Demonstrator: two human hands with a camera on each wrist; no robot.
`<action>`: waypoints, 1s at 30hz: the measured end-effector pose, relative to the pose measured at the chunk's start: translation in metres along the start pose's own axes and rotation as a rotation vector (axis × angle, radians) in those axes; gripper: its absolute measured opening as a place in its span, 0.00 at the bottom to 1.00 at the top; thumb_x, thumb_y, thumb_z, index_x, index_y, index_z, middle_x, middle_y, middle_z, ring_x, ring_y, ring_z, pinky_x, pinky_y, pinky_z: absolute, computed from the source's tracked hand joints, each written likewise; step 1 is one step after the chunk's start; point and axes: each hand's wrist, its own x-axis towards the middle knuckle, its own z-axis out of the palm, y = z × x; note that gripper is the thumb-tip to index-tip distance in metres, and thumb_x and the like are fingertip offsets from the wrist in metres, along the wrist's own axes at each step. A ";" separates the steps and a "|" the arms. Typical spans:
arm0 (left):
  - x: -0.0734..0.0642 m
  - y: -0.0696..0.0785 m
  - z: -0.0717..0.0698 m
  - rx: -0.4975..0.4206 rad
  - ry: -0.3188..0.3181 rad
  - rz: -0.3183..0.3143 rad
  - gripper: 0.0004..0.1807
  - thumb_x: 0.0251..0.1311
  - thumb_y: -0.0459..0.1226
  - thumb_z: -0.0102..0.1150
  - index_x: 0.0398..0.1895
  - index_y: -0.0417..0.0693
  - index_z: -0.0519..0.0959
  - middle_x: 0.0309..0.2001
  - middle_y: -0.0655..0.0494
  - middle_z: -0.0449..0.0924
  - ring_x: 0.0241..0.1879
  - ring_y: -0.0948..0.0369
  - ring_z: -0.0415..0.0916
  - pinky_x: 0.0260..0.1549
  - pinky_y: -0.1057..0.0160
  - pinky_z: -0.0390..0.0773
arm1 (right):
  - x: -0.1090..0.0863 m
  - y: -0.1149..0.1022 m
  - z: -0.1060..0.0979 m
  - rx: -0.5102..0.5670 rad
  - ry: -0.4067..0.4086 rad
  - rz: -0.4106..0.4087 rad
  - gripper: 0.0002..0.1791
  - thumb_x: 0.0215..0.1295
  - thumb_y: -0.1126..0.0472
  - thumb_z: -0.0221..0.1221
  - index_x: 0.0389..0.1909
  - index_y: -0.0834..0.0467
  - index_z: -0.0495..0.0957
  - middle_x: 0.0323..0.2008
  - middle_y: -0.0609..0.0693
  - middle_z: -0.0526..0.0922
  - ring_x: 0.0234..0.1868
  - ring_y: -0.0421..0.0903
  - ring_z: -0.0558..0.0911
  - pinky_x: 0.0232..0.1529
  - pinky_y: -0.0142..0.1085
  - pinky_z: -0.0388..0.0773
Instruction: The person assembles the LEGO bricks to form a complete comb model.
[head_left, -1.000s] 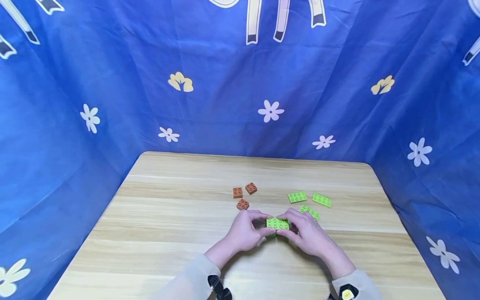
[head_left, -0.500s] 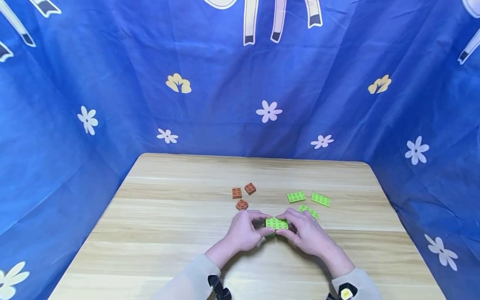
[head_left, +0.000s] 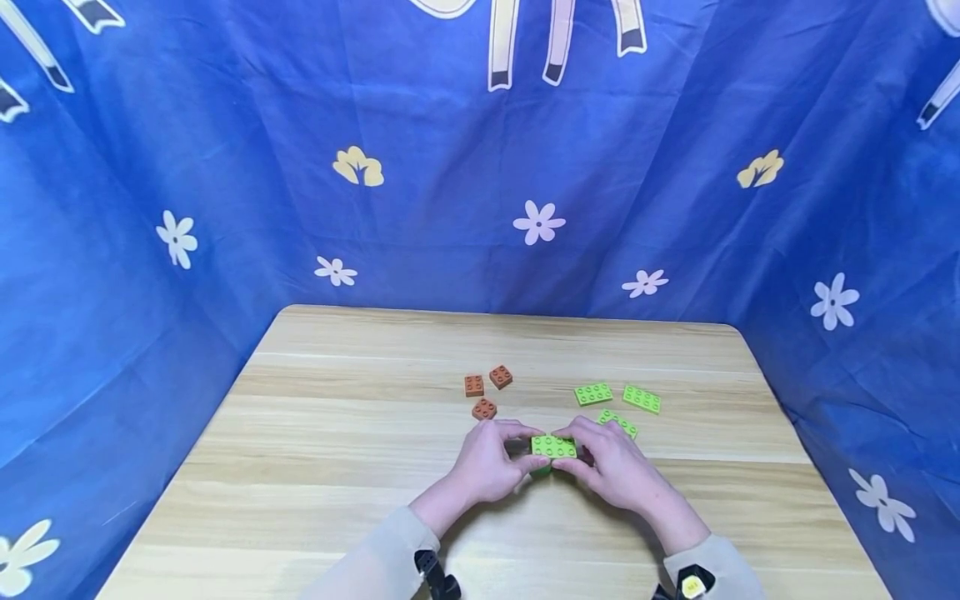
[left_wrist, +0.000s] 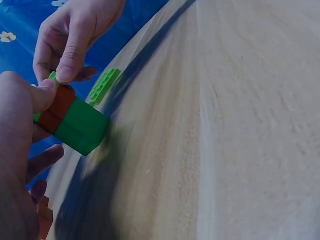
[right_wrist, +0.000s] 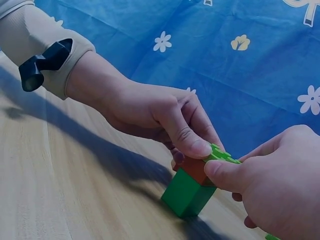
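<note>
Two part-closed hands (head_left: 491, 467) (head_left: 618, 468) pinch a lime eight-stud plate (head_left: 553, 447) atop brown-and-green bricks (left_wrist: 80, 125), far from the table's back edge (head_left: 510, 314).

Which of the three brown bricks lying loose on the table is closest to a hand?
The brown four-stud building brick just beyond the left hand; the other two brown bricks sit farther back on the table.

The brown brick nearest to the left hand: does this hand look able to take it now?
Probably not yet: the left hand pinches the light green plate on the stack. If it lets go, likely yes: the brown brick lies just beyond it, top uncovered.
</note>
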 end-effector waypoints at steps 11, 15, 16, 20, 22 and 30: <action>0.001 0.001 -0.005 0.073 -0.081 0.039 0.18 0.64 0.54 0.73 0.53 0.60 0.87 0.49 0.69 0.86 0.53 0.62 0.82 0.57 0.53 0.78 | 0.000 -0.001 0.000 0.006 -0.030 0.023 0.19 0.72 0.42 0.66 0.58 0.43 0.83 0.41 0.27 0.77 0.31 0.31 0.69 0.45 0.41 0.67; 0.000 0.001 -0.005 0.073 -0.083 0.056 0.19 0.65 0.54 0.72 0.54 0.60 0.86 0.50 0.68 0.86 0.53 0.61 0.82 0.58 0.52 0.78 | -0.001 -0.001 0.000 0.020 -0.038 0.035 0.18 0.72 0.42 0.66 0.59 0.42 0.83 0.40 0.26 0.76 0.31 0.32 0.69 0.43 0.39 0.66; -0.001 0.001 -0.005 0.072 -0.082 0.059 0.19 0.65 0.54 0.72 0.54 0.60 0.86 0.50 0.68 0.87 0.53 0.61 0.82 0.58 0.52 0.78 | -0.001 -0.001 0.000 0.022 -0.038 0.037 0.18 0.72 0.42 0.66 0.59 0.42 0.83 0.41 0.26 0.76 0.31 0.31 0.69 0.43 0.39 0.66; -0.001 0.001 -0.006 0.067 -0.088 0.071 0.20 0.66 0.55 0.71 0.56 0.59 0.86 0.51 0.67 0.87 0.53 0.60 0.83 0.59 0.52 0.78 | -0.002 0.001 0.001 0.026 -0.035 0.038 0.19 0.72 0.42 0.66 0.59 0.41 0.83 0.38 0.26 0.75 0.30 0.31 0.68 0.41 0.37 0.65; -0.001 0.001 -0.007 0.066 -0.093 0.074 0.21 0.66 0.55 0.71 0.57 0.59 0.86 0.51 0.67 0.87 0.53 0.60 0.83 0.58 0.53 0.78 | -0.002 0.002 0.002 0.024 -0.030 0.032 0.19 0.72 0.42 0.66 0.59 0.42 0.83 0.36 0.27 0.73 0.29 0.31 0.67 0.40 0.36 0.65; -0.002 0.001 -0.011 0.088 -0.117 0.080 0.24 0.67 0.59 0.68 0.60 0.61 0.85 0.53 0.70 0.85 0.54 0.63 0.80 0.57 0.53 0.77 | -0.002 0.004 0.004 0.023 -0.008 0.006 0.19 0.71 0.43 0.68 0.59 0.42 0.83 0.36 0.26 0.73 0.28 0.29 0.67 0.39 0.35 0.65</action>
